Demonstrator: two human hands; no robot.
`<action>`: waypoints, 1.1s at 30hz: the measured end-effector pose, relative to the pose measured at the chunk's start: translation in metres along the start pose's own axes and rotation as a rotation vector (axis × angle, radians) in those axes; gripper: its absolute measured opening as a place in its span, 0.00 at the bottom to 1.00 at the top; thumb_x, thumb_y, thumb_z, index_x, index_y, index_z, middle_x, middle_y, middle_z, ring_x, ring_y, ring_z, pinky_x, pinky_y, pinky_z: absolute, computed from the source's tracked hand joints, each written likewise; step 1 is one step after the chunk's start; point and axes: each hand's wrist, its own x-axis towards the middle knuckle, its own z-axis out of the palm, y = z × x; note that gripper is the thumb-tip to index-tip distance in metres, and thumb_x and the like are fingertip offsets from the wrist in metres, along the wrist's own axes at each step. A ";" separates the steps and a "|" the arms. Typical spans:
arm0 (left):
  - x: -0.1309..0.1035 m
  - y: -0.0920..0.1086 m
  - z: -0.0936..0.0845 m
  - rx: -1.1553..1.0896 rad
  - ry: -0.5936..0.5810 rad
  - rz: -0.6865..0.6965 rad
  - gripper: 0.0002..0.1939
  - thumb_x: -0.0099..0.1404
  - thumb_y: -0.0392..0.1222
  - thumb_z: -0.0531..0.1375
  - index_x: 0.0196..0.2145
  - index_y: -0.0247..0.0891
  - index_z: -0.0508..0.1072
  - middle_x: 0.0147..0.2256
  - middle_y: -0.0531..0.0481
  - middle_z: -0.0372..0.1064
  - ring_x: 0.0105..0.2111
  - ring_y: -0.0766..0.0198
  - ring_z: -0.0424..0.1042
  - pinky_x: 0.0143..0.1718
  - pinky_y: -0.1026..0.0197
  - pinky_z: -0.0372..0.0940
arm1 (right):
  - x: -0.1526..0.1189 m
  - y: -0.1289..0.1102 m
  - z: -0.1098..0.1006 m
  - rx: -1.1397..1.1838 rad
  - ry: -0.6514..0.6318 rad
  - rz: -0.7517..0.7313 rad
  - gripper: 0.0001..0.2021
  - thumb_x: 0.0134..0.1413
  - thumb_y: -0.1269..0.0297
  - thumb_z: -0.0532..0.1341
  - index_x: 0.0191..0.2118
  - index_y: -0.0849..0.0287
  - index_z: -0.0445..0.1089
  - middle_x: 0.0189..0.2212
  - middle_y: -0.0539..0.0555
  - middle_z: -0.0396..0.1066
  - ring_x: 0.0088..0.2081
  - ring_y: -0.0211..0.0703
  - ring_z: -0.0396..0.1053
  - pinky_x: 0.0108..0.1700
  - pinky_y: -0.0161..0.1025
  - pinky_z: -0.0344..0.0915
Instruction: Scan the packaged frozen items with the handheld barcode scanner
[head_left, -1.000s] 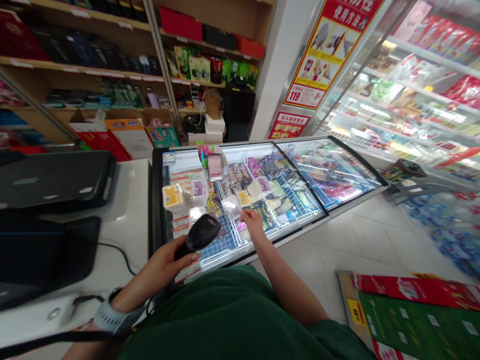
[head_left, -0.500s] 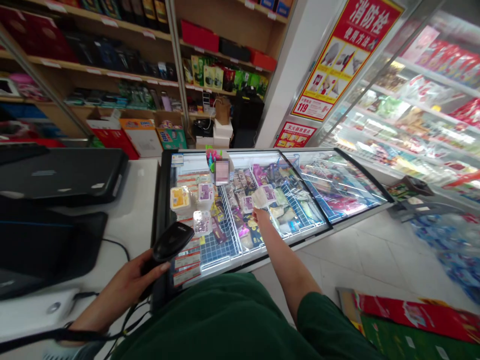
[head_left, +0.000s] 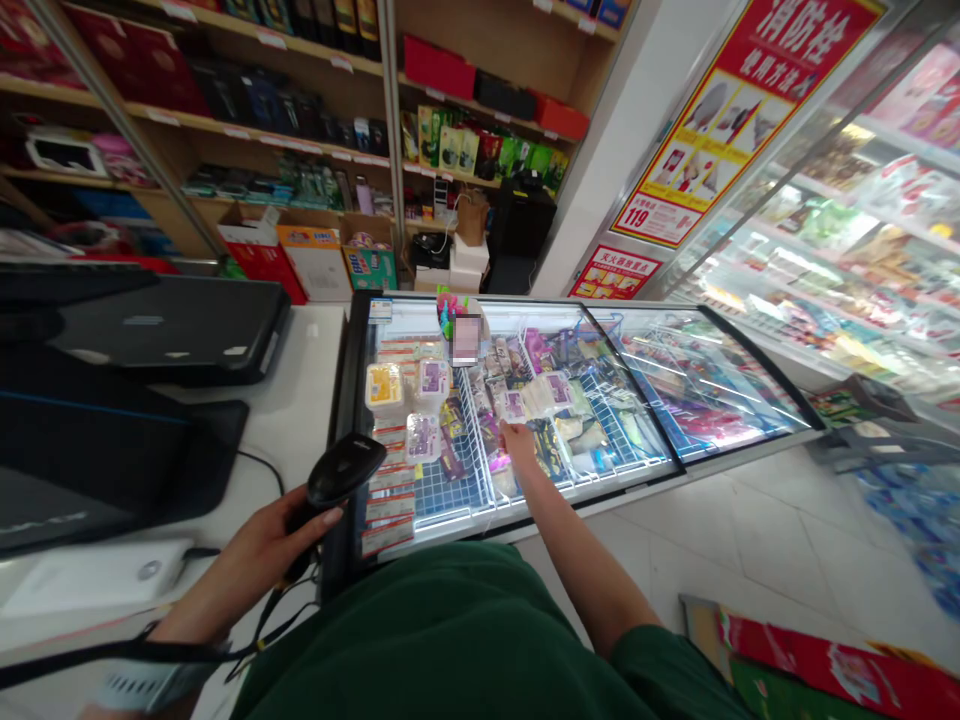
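My left hand (head_left: 274, 550) is wrapped round a black barcode scanner (head_left: 345, 468), whose head points over the left edge of the freezer. Across the freezer's glass top reaches my right hand (head_left: 517, 440), its fingers curled; whether anything is in them is hidden. Just beyond those fingers lies a small clear pack with a purple label (head_left: 512, 405), beside a pair of similar packs (head_left: 549, 393). More packs rest on the glass to the left: a yellow-labelled one (head_left: 385, 385), a purple-labelled one (head_left: 433, 380), and another (head_left: 424, 437) nearer me.
A white counter (head_left: 311, 350) with black machines (head_left: 172, 325) stands on the left. Paper price labels (head_left: 390, 507) line the freezer's left side. A small display with colourful decorations (head_left: 450, 308) stands at its back edge. Shelves (head_left: 292, 140) rise behind; boxes (head_left: 825, 650) lie at lower right.
The view has shifted, so the scene sits further right. My right hand has drawn back slightly from the purple-labelled packs. My left hand keeps hold of the barcode scanner.
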 end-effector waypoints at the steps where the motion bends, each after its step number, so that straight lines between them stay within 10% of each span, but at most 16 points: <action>1: 0.000 0.002 0.000 0.001 0.003 -0.004 0.28 0.52 0.61 0.65 0.44 0.40 0.78 0.36 0.47 0.80 0.40 0.49 0.78 0.44 0.54 0.73 | -0.010 -0.001 0.011 -0.006 -0.059 0.024 0.16 0.57 0.52 0.62 0.33 0.63 0.70 0.24 0.50 0.72 0.21 0.37 0.70 0.22 0.32 0.64; 12: -0.005 0.000 0.005 0.003 -0.029 0.021 0.30 0.53 0.61 0.65 0.48 0.38 0.77 0.38 0.46 0.80 0.42 0.48 0.77 0.46 0.52 0.72 | -0.071 -0.018 0.078 -0.084 -0.382 0.062 0.18 0.38 0.54 0.74 0.22 0.59 0.66 0.15 0.47 0.68 0.14 0.36 0.66 0.18 0.31 0.58; 33: 0.004 0.025 0.021 -0.115 -0.181 0.027 0.32 0.51 0.60 0.67 0.47 0.37 0.75 0.45 0.44 0.78 0.47 0.47 0.75 0.49 0.50 0.71 | -0.071 -0.021 0.018 0.219 -0.224 -0.027 0.11 0.43 0.57 0.67 0.29 0.60 0.71 0.21 0.49 0.72 0.23 0.39 0.71 0.27 0.34 0.66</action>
